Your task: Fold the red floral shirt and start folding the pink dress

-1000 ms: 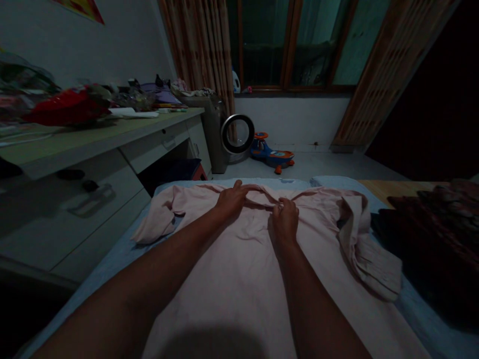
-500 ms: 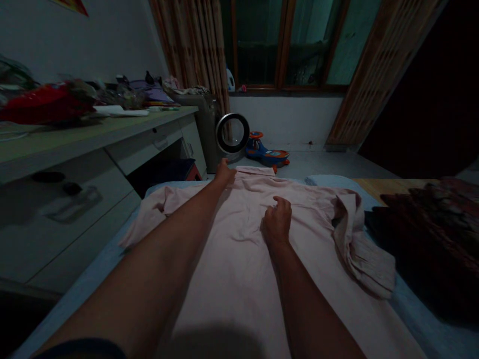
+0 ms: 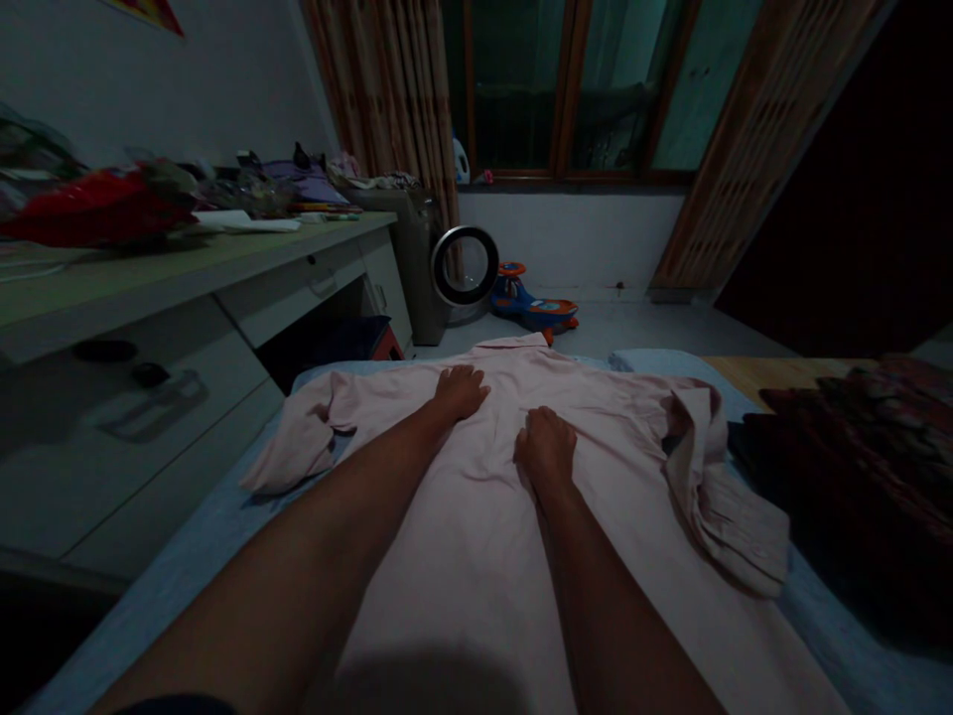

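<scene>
A pale pink long-sleeved shirt (image 3: 447,556) lies spread over a light blue bed cover (image 3: 179,596), its collar (image 3: 513,342) at the far end. Both sleeves reach out to the sides, the right one folded down with its cuff towards me. My left hand (image 3: 460,391) rests flat on the upper part of the shirt, left of the middle, fingers a little apart. Closer to me and to the right, my right hand (image 3: 548,447) has its fingers curled down against the cloth, with creases running beside it. Its fingertips are partly hidden.
At the right lies a pile of dark, patterned cloth (image 3: 879,477). A long desk (image 3: 186,273) with drawers and clutter runs along the left. Beyond the bed stand a washing machine with its round door (image 3: 466,298) open and a blue and orange ride-on toy (image 3: 532,306).
My left hand has come back from beside the collar and lies lower on the shirt. My right hand's fingers have curled down onto the cloth. The collar has shifted slightly.
</scene>
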Motion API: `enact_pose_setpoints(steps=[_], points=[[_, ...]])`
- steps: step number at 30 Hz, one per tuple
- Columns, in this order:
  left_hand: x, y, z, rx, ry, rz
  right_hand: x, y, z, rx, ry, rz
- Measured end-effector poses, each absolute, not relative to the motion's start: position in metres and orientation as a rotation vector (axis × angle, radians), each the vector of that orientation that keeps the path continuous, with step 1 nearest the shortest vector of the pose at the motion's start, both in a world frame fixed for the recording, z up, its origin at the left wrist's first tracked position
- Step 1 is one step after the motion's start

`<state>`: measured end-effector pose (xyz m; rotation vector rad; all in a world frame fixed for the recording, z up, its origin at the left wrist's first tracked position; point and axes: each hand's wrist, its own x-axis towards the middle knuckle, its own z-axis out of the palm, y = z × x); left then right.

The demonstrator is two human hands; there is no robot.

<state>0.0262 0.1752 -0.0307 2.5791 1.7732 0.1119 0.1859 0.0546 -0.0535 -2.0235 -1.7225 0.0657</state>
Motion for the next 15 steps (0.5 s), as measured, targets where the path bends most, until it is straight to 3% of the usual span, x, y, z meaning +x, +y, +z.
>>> enact_pose_setpoints(steps=[3, 6, 15], points=[[0.044, 0.169, -0.028, 2.745, 1.561, 0.275, 0.185, 0.054, -0.051, -2.026, -1.725, 0.063], [0.062, 0.165, -0.032, 2.753, 1.366, 0.214, 0.188, 0.055, -0.048, -2.016, -1.705, 0.07], [0.085, 0.136, -0.035, 2.531, 1.573, 0.073, 0.2, 0.052, -0.052, -2.147, -1.741, 0.048]])
